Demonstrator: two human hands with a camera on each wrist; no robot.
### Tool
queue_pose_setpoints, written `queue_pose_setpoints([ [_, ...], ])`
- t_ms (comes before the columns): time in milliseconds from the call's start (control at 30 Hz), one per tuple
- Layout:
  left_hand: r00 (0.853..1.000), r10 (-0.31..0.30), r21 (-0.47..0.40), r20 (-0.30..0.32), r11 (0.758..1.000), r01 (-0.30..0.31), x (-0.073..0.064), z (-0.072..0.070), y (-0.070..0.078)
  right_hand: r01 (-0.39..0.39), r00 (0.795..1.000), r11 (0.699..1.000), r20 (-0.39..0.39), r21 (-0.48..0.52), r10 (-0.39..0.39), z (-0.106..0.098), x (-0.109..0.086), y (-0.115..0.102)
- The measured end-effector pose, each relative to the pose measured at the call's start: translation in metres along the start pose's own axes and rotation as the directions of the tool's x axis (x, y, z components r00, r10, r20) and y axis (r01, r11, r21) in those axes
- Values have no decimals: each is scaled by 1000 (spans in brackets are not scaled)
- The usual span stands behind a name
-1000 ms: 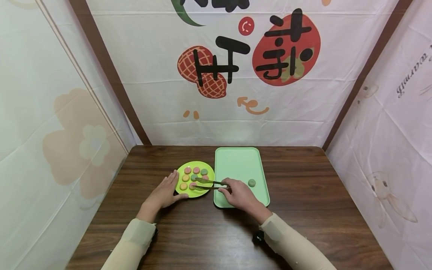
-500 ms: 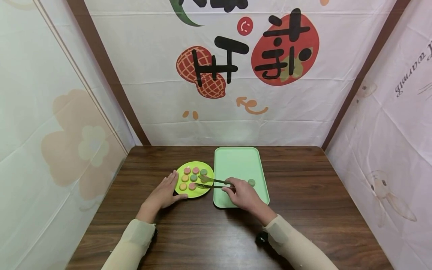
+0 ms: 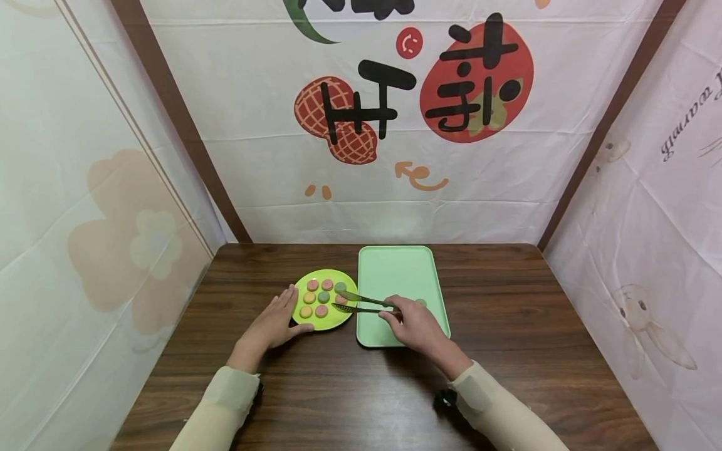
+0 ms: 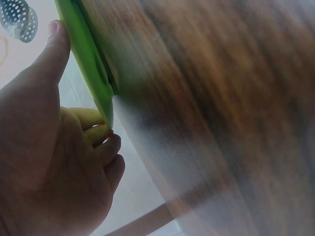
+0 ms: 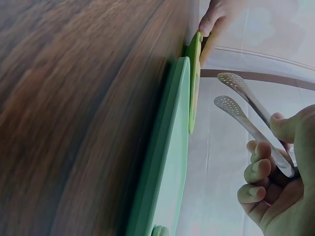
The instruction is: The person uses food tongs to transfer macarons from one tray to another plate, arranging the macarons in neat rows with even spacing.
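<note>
At the left rim of a lime-green plate (image 3: 331, 324) my left hand (image 3: 272, 322) holds the edge between its thumb and fingers. Several pink, yellow and green macarons lie on the plate, among them a yellow macaron (image 3: 309, 297) and a pink macaron (image 3: 321, 311). My right hand (image 3: 416, 322) grips metal tongs (image 5: 252, 126) with perforated tips. Those tips are spread apart over the plate's right side, near a pink macaron (image 3: 341, 299); the right wrist view shows nothing between them. Beside the right hand, a green macaron (image 3: 422, 302) sits partly hidden on the tray.
The mint-green tray (image 3: 395, 269) stands right of the plate, close against it. Both are on a dark wooden table (image 3: 350, 394). Printed white cloth (image 3: 254, 169) walls off the back and both sides.
The right hand and the tongs have shifted right across the plate, now partly covering the green macaron on the tray. The left hand stays at the plate's rim.
</note>
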State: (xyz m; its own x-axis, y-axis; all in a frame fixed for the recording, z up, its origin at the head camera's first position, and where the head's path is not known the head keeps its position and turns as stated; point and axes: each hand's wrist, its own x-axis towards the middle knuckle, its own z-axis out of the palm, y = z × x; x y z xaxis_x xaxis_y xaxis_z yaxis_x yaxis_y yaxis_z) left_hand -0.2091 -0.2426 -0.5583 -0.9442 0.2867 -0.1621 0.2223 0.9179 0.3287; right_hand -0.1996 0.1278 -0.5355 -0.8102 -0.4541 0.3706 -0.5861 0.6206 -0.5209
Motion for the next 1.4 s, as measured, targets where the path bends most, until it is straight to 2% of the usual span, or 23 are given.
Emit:
queue_pose_setpoints([
  [333,1000,-1,-6,2,1000,1,-1,-2,2,-15,999,1000,-37,-7,15,-12,-13,8],
  [667,1000,6,-6,-6,1000,-6,-2,-4,2,-66,997,998,-29,16,67,-25,-24,16],
  [900,1000,4,-5,-1,1000,-4,-2,-4,2,-85,995,996,-54,1,85,-33,-30,23],
  [1100,1000,1,-2,3,1000,-1,-1,-3,1,-131,990,991,-46,-2,131,-42,-33,25],
  [1400,1000,-2,-10,9,1000,2,0,-3,1,-145,988,989,-52,-9,144,-51,-39,31],
])
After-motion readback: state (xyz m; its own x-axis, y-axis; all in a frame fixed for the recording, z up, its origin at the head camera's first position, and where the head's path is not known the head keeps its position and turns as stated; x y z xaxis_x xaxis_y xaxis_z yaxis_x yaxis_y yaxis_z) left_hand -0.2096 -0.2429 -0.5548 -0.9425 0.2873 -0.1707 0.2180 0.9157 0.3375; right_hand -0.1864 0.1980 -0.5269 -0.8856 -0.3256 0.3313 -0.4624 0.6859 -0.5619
